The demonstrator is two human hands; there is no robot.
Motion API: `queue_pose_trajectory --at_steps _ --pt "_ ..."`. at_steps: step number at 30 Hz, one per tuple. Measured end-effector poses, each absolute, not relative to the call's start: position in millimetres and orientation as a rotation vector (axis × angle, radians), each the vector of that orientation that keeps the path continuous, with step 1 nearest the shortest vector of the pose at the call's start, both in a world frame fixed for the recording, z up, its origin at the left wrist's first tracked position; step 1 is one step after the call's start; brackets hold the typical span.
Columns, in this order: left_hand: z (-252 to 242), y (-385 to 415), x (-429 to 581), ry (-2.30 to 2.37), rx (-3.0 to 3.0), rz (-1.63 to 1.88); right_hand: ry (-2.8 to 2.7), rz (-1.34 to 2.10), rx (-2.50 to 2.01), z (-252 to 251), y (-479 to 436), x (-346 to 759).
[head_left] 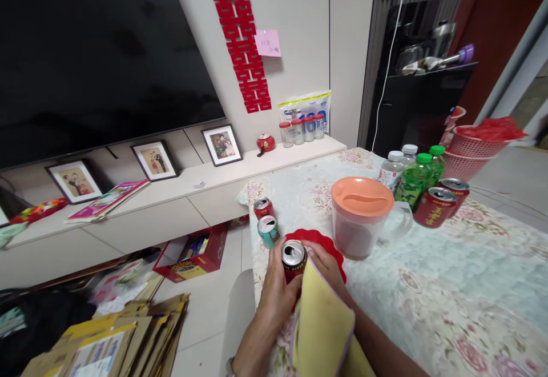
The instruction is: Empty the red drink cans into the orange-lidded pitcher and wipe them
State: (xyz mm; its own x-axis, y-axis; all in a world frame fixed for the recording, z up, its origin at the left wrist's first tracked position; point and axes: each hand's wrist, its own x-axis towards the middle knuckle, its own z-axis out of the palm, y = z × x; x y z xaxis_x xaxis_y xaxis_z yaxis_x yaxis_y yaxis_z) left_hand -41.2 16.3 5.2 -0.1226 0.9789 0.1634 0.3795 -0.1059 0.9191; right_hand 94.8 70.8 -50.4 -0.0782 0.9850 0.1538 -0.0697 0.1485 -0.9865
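Note:
An opened red drink can [294, 253] stands upright between my two hands near the table's left edge. My left hand [278, 285] wraps round its left side, thumb across the front. My right hand [323, 263] is at the can's right side with a yellow cloth [323, 320] that has a purple edge; the cloth hides part of its fingers and drapes down toward me. Behind the can lies a red scalloped plate [336, 251]. Just beyond my left hand stand an opened teal can [268, 231] and a small red can [263, 208].
A clear pitcher [357, 237] with an orange lid stands right of the plate. Farther right are two red cans [434, 208] and several bottles [422, 174]. A low cabinet [171, 200] runs along the wall. Flattened cardboard [141, 331] and a red box [197, 257] lie on the floor.

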Motion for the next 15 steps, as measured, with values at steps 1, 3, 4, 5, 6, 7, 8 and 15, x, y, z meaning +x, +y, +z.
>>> queue_pose_trajectory --at_steps 1,3,4,5,6,7,8,15 --pt "6 17 -40 1.531 1.532 1.239 -1.281 1.194 -1.012 -51 71 95" --pt "8 17 -37 1.533 1.544 1.251 -1.264 1.207 -1.015 -51 71 95" --pt "9 17 -36 1.546 1.547 1.26 -1.254 1.211 -1.016 -51 71 95" --pt "9 17 -36 1.564 1.547 1.275 -1.244 1.214 -1.017 -50 71 95" --pt "10 16 -35 1.585 1.549 1.291 -1.233 1.214 -1.017 -50 71 95" --pt "11 15 -35 1.604 1.554 1.306 -1.222 1.214 -1.017 -50 72 95" --pt "12 14 -34 1.618 1.562 1.322 -1.212 1.213 -1.017 -50 72 94" --pt "29 6 -37 1.569 1.588 1.317 -1.202 1.22 -0.978 -44 69 94"
